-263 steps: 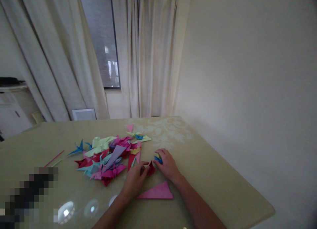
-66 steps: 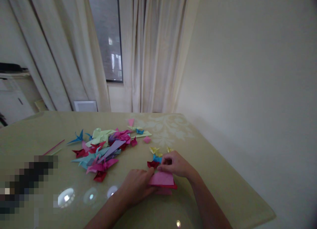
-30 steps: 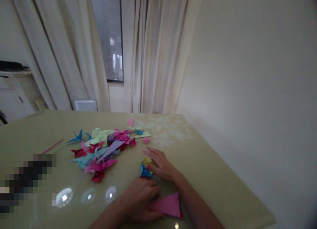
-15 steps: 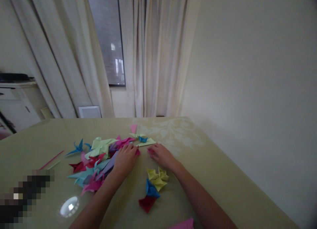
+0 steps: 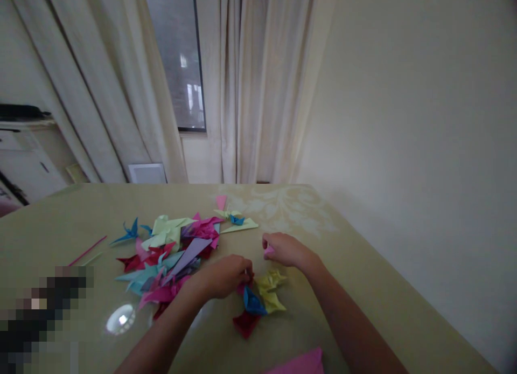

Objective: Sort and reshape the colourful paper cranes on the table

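Both hands are curled up tight here. The right hand (image 5: pixel 285 250) pinches a little pink folded piece (image 5: pixel 269 250) at its fingertips, about mid-bench, slightly toward the right edge. The left hand (image 5: pixel 226 277) is closed on a dark pink piece (image 5: pixel 243 286), mostly hidden tbh. Just beside them, toward the near edge, sit yellow folds (image 5: pixel 271 290), a blue fold (image 5: pixel 253 305) and a red fold (image 5: pixel 244 325). The big paper pile (image 5: pixel 173 244) lies further left.
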A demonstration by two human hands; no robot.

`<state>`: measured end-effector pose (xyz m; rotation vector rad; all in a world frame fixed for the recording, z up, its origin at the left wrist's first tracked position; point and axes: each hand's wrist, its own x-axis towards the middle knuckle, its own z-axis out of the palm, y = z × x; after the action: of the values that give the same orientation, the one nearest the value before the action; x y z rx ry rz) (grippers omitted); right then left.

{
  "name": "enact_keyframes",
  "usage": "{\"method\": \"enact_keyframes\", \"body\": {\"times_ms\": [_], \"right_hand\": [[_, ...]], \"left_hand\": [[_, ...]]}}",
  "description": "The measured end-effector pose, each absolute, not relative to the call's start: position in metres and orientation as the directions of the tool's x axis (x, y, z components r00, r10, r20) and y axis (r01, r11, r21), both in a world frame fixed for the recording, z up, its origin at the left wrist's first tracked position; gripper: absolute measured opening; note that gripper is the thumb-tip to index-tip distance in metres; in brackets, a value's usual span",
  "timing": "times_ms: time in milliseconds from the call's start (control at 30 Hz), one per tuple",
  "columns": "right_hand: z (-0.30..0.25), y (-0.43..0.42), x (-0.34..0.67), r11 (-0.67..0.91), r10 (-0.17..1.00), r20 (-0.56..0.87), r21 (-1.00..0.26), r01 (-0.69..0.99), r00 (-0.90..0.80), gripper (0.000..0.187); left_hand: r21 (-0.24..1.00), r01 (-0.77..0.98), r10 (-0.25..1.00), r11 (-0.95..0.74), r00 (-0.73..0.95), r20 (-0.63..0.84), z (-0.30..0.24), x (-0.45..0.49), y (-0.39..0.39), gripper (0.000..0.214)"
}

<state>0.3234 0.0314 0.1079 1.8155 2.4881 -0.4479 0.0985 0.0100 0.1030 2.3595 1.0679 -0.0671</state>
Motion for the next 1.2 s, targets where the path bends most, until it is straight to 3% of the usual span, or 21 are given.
{"method": "enact_keyframes", "body": {"times_ms": [100, 167, 267, 333, 433, 567, 733, 900, 1033, 1100, 1200], "right_hand": [[0.122, 0.022, 0.328, 0.265, 0.929, -0.211, -0.197, 0.944, -0.305, 0.03], [0.131, 0.016, 0.331, 0.249, 0.934, -0.213, -0.184, 0.951, -0.286, 0.033], [0.141, 0.007, 0.334, 0.254, 0.938, -0.189, -0.197, 0.947, -0.291, 0.032], [0.147, 0.002, 0.336, 0.284, 0.934, -0.157, -0.214, 0.935, -0.32, 0.031], [0.152, -0.004, 0.339, 0.302, 0.934, -0.133, -0.203, 0.931, -0.332, 0.03], [0.162, -0.015, 0.341, 0.294, 0.945, -0.101, -0.155, 0.943, -0.311, 0.02], [0.182, -0.035, 0.342, 0.376, 0.921, -0.025, -0.196, 0.906, -0.388, 0.01], [0.199, -0.051, 0.344, 0.353, 0.932, -0.012, -0.183, 0.918, -0.361, 0.008], [0.203, -0.058, 0.346, 0.335, 0.94, -0.025, -0.133, 0.933, -0.341, 0.014], [0.204, -0.061, 0.348, 0.277, 0.959, -0.028, -0.091, 0.957, -0.281, 0.013], [0.206, -0.065, 0.35, 0.164, 0.986, -0.025, -0.033, 0.986, -0.165, 0.025]], "left_hand": [[0.531, 0.65, 0.605, -0.544, 0.742, -0.288, 0.111, 0.105, 0.004, 0.024], [0.51, 0.675, 0.673, -0.533, 0.704, -0.228, 0.113, 0.103, 0.008, 0.021], [0.275, 0.833, 0.865, -0.48, 0.502, -0.011, 0.107, 0.09, 0.022, 0.023], [0.094, 0.924, 0.926, -0.37, 0.359, 0.118, 0.098, 0.078, 0.033, 0.03], [-0.001, 0.956, 0.947, -0.292, 0.289, 0.141, 0.084, 0.064, 0.045, 0.038], [0.157, 0.942, 0.954, -0.297, 0.285, 0.095, 0.085, 0.055, 0.05, 0.031], [0.458, 0.81, 0.929, -0.366, 0.294, 0.224, 0.105, 0.05, 0.052, 0.022], [0.656, 0.632, 0.912, -0.411, 0.291, 0.291, 0.11, 0.046, 0.056, 0.022], [0.68, 0.515, 0.851, -0.522, 0.367, 0.376, 0.113, 0.049, 0.053, 0.028], [0.646, 0.485, 0.807, -0.59, 0.384, 0.448, 0.119, 0.053, 0.048, 0.03], [0.585, 0.458, 0.743, -0.67, 0.407, 0.532, 0.129, 0.06, 0.038, 0.028]]}}
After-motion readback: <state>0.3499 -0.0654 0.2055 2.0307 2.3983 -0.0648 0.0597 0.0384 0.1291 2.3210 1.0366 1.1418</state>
